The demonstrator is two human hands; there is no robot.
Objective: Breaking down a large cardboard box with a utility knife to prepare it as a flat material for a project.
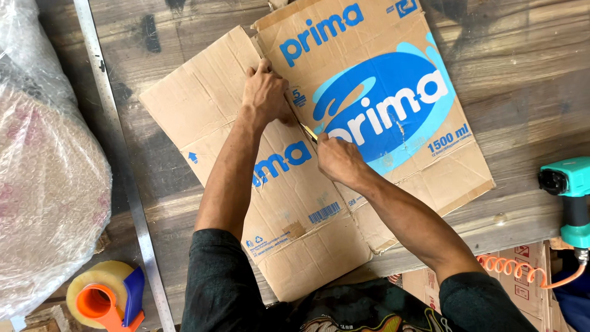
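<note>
A flattened brown cardboard box with blue printing lies on a dark wooden table. My left hand presses flat on the cardboard near a fold line. My right hand is closed on a small cutter with a yellow body. The cutter's tip touches the cardboard just below my left hand.
A long metal ruler lies along the table's left side. A big roll of bubble wrap sits at far left, with a tape dispenser below it. A teal air tool with an orange coiled hose is at right.
</note>
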